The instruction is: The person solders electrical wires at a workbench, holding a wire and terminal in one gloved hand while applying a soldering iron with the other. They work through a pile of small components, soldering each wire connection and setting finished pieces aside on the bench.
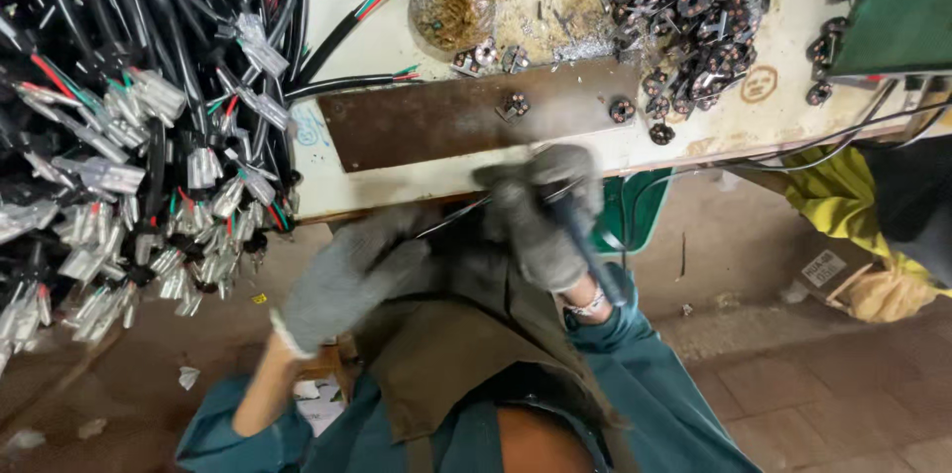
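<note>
Both gloved hands are smeared by motion blur, so much of the detail is lost. The right hand (540,220) is clenched around a dark-handled tool (585,245) whose tip is hidden behind the glove; what kind of tool it is cannot be made out. The left hand (347,280) is blurred, and whether its fingers are closed or loose cannot be told; a thin wire (456,217) runs between the two hands, just below the edge of the workbench (714,131). The bench top is pale and stained, with a brown metal plate (436,121) lying on it, a heap of small black plug inserts (684,7) beyond, and a round amber lump (453,2) near the plate. A thick bundle of black cables with metal terminals (129,156) hangs at the bench's end, cut off by the frame. Below lie a brick floor (793,374) and yellow cloth (838,200).
</note>
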Demonstrator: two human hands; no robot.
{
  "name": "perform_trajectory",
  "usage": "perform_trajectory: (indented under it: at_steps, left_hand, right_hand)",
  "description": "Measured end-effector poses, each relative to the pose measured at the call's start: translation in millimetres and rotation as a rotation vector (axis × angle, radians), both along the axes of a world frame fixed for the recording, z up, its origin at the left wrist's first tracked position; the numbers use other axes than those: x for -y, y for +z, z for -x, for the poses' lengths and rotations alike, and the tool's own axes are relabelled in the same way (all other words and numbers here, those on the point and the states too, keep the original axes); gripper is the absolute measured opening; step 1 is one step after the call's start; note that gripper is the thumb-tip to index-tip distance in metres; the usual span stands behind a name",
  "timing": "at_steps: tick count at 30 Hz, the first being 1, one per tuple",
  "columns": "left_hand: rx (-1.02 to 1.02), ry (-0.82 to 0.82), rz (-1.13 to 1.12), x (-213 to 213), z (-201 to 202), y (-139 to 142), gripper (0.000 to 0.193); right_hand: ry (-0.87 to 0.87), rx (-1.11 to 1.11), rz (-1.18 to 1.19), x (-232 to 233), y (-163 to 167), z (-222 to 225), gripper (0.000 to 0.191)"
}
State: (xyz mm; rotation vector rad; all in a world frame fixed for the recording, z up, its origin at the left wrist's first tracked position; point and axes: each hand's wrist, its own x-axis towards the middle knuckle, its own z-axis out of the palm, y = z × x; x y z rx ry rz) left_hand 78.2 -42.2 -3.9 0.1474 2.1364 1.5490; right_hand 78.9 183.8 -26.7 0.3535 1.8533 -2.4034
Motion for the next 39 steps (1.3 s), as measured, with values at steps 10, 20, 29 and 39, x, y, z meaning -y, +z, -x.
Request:
perform_trajectory:
  at_steps: [10, 20, 29, 39]
  left_hand:
    - [0.049, 0.325, -0.093, -37.7, 7.6, -25.6, 0.008]
    - [-0.121, 0.199, -0.161, -44.6, 15.6, -17.7, 0.012]
    - [-0.234, 0.222, 0.01, -45.0, 20.8, -8.8, 0.018]
    - [0.562, 0.484, -0.433, -47.7, 20.8, -11.7, 0.011]
  right_hand:
    - [0.019, 0.052, -0.385, -14.9, 8.3, 22.5, 0.016]
    - [0.321, -0.058, -0.749, -11.3, 22.3, 29.1, 0.017]
    - [0.327, -0.124, -0.84, -13.0, 26.7, 16.1, 0.02]
    - [0.295, -0.188, -1.015, -8.0, 32.9, 26.6, 0.014]
